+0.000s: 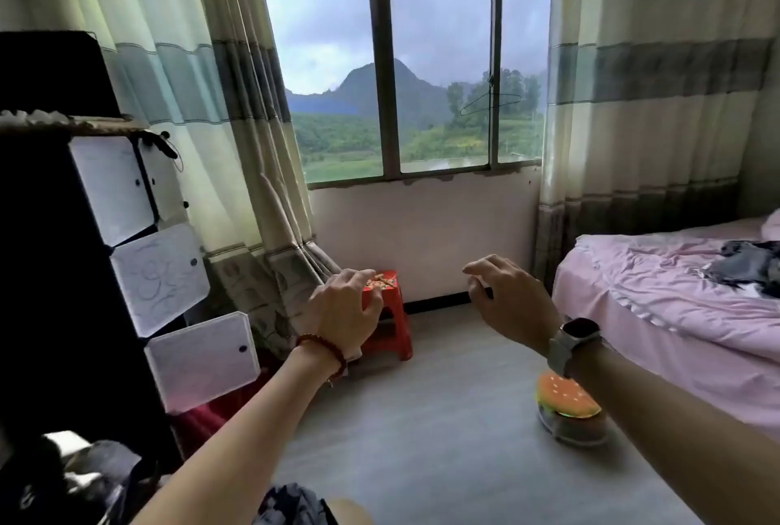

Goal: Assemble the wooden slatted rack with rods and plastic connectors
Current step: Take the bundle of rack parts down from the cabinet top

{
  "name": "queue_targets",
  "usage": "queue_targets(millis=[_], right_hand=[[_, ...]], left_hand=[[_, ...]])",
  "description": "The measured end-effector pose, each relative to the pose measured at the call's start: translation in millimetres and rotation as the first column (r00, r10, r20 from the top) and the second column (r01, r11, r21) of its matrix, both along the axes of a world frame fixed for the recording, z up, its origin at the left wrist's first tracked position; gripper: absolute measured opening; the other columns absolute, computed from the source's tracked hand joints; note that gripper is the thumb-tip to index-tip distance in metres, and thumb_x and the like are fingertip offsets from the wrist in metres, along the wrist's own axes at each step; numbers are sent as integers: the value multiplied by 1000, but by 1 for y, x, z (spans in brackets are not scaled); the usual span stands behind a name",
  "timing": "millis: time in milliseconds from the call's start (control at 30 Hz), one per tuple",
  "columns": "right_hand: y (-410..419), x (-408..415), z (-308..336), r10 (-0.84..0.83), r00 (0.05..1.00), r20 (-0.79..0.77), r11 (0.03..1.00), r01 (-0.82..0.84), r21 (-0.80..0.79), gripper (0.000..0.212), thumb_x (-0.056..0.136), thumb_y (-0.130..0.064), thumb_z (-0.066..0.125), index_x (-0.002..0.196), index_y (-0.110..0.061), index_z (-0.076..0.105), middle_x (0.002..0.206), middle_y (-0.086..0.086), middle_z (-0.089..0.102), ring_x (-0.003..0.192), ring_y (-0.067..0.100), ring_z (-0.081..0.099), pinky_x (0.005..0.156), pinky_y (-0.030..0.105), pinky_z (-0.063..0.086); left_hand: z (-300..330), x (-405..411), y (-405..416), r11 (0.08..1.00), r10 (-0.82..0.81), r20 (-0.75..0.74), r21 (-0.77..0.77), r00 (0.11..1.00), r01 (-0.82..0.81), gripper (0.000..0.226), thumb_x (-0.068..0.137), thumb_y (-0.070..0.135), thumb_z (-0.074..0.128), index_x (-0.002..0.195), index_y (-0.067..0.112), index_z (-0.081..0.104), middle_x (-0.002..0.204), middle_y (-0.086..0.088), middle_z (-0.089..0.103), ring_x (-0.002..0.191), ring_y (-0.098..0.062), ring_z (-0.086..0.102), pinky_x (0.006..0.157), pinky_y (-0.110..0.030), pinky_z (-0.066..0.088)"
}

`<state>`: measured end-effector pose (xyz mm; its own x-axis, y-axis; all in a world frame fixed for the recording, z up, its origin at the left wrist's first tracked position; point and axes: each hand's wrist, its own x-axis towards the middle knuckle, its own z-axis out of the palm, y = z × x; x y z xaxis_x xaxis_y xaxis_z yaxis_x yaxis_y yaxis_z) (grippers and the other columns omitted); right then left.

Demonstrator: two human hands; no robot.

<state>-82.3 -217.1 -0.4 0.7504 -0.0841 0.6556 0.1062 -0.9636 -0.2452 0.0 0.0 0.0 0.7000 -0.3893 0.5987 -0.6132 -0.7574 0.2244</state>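
**No rack parts in sight, both hands empty**

The slats, rods and plastic connectors do not show anywhere in this view, so you cannot tell from here where the rack pieces lie. Both your arms are stretched forward over the grey floor (pixel 422 419). Your left hand (pixel 344 309) has its fingers loosely curled and grips nothing; your right hand (pixel 506 301) is spread and relaxed, also holding nothing.

Beyond your left hand stands a small red stool (pixel 390 326) under the window (pixel 422 73), with small, blurred orange bits on its top. A burger-shaped cushion (pixel 565 402) lies on the floor beside the pink bed (pixel 675 301). The black cube cabinet (pixel 160 275) at your left has white doors hanging open.

The likely trouble: you start reaching with the parts out of view and grab blindly, or kneel on loose connectors. Those open doors could also catch your left elbow.
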Motion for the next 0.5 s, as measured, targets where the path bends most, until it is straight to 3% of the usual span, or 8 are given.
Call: queue_targets(millis=[67, 233, 500], right_hand=[[-34, 32, -1, -2, 1000, -1, 999, 2, 40, 23, 92, -17, 51, 108, -12, 66, 110, 2, 66, 99, 20, 61, 78, 27, 45], [-95, 129, -7, 21, 994, -106, 999, -16, 46, 24, 93, -21, 48, 110, -16, 64, 108, -1, 67, 98, 20, 62, 80, 29, 46], [-119, 299, -43, 185, 960, -208, 977, -158, 143, 25, 95, -21, 46, 110, -14, 64, 107, 2, 67, 94, 24, 63, 80, 35, 49]], left_hand=[[-4, 35, -39, 994, -5, -43, -113, 999, 0, 35, 92, 30, 48, 123, 18, 59, 122, 1, 61, 108, -19, 58, 93, -33, 46], [-13, 115, -105, 990, 2, -124, -143, 992, -19, 31, 92, 30, 50, 118, 20, 62, 120, 3, 62, 107, -17, 59, 92, -29, 45], [-32, 264, -122, 977, 111, -197, -156, 974, -143, 25, 91, 25, 52, 110, 17, 66, 112, -2, 64, 104, -20, 59, 91, -34, 45]])
